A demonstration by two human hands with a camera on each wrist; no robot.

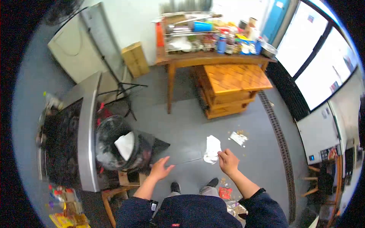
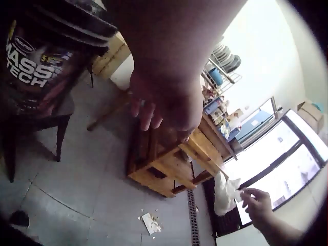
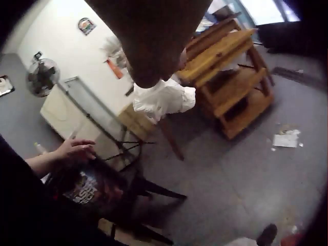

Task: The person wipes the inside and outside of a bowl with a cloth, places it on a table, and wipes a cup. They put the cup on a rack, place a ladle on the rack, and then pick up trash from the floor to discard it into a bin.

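Note:
A crumpled white paper or cloth [image 1: 212, 149] hangs from the right hand [image 1: 229, 162], pinched between thumb and fingers; the right wrist view shows the white bundle [image 3: 163, 100] just below that hand. The left hand [image 1: 160, 169] is held out with fingers spread and nothing in it, beside a black bucket [image 1: 143, 152]. Another white piece [image 1: 126, 146] lies at the bucket's mouth. In the left wrist view the bucket [image 2: 43, 66] carries large lettering and stands on a dark stool.
White scraps and crumbs [image 1: 238, 138] lie on the grey floor, with a red wrapper [image 1: 225, 193] near the feet. A wooden table [image 1: 213, 59] stands ahead, a wooden cabinet [image 1: 228, 95] under its edge. A black tripod [image 1: 121, 89] and a stove [image 1: 88, 133] are at the left.

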